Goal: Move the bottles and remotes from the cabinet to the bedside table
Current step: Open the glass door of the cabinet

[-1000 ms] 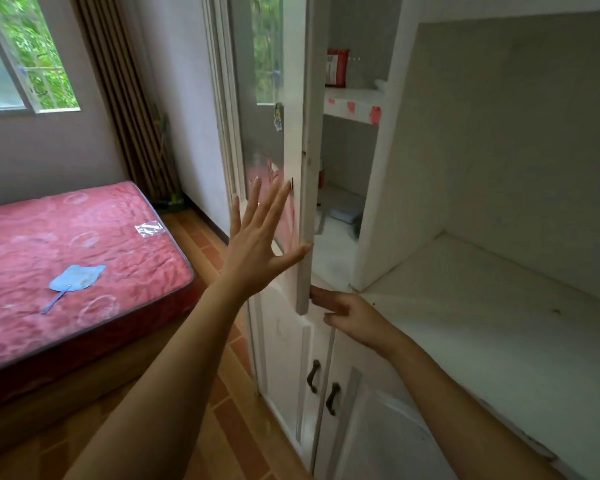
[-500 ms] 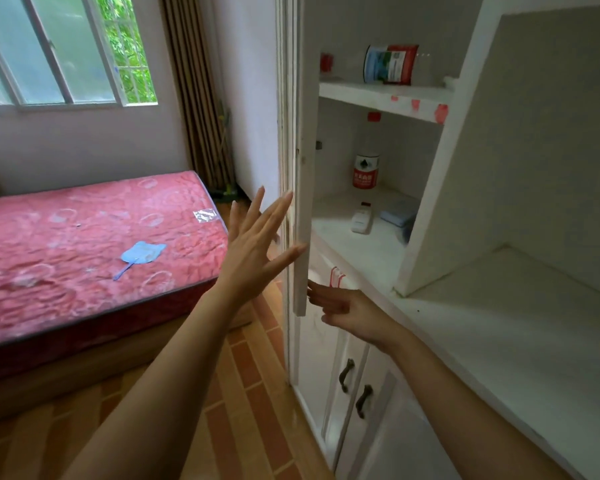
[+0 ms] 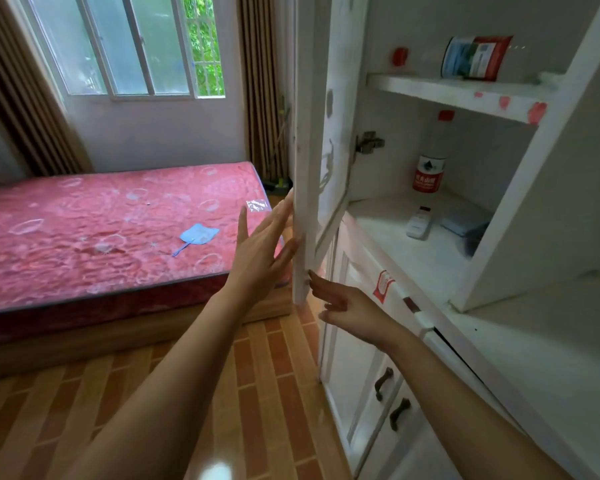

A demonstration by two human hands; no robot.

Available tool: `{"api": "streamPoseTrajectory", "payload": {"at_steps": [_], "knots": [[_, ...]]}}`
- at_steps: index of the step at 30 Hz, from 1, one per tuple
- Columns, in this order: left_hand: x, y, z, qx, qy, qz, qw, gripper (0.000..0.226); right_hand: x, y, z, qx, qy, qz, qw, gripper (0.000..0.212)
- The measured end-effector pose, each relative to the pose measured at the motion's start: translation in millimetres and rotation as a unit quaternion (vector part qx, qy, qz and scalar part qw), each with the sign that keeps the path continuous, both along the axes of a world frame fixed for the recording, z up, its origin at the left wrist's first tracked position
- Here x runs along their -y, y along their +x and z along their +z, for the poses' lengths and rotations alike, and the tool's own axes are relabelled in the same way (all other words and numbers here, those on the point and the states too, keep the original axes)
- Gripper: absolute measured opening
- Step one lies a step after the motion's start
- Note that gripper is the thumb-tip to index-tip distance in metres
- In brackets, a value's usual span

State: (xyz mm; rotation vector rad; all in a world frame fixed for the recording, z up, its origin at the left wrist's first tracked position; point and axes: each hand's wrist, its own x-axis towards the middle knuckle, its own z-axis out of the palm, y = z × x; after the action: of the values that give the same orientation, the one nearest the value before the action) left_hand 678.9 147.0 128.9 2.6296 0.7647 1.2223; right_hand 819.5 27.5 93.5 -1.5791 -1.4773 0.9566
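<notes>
The white cabinet (image 3: 520, 216) stands on the right with its tall door (image 3: 309, 168) swung wide open. On the lower shelf stands a clear bottle (image 3: 430, 157) with a red cap and red label, and a white remote (image 3: 419, 222) lies in front of it. A bottle with a red and blue label (image 3: 475, 57) lies on its side on the upper shelf. My left hand (image 3: 264, 251) rests flat, fingers spread, against the door's outer edge. My right hand (image 3: 347, 306) reaches toward the door's bottom corner with fingers apart, holding nothing.
A blue-grey object (image 3: 465, 221) lies at the right of the lower shelf. A bed with a red mattress (image 3: 101, 230) and a blue hand fan (image 3: 196, 237) fills the left. Lower cabinet doors with dark handles (image 3: 392, 396) are below my right arm. Brick-patterned floor (image 3: 264, 375) lies between.
The door has swung further open, uncovering both shelves, the bottles and the remote. My left hand stays against the door's edge, my right hand near its bottom corner.
</notes>
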Motion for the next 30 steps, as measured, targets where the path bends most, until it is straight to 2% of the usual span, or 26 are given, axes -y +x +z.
{"api": "streamPoseTrajectory", "payload": {"at_steps": [4,9,12,15,18,21,24,30], "knots": [[-6,-6,-1,0.004,0.007,0.024,1.0,0.076,-14,-7,-1,0.028,0.006,0.013,0.999,0.067],[-22,-17,-2,0.025,0.049,0.084,0.995,0.075,-38,-18,0,0.066,0.023,0.023,0.997,0.062],[-34,-25,-2,0.023,0.095,0.128,0.987,0.075,-55,-26,3,0.074,0.063,0.012,0.995,0.051],[-48,-35,-2,0.025,0.098,0.139,0.985,0.079,-78,-33,7,0.092,0.119,-0.04,0.988,0.047],[-66,-47,-2,0.027,0.125,0.14,0.982,0.077,-105,-35,10,0.134,0.168,-0.097,0.972,0.052],[-92,-58,-3,-0.001,0.183,0.17,0.968,0.068,-133,-33,7,0.225,0.205,-0.082,0.949,0.067],[-121,-66,-5,-0.033,0.193,0.214,0.957,0.058,-160,-31,1,0.305,0.199,-0.048,0.93,0.083],[-169,-75,3,-0.086,0.189,0.257,0.944,0.062,-212,-29,-4,0.4,0.175,-0.069,0.897,0.087]]}}
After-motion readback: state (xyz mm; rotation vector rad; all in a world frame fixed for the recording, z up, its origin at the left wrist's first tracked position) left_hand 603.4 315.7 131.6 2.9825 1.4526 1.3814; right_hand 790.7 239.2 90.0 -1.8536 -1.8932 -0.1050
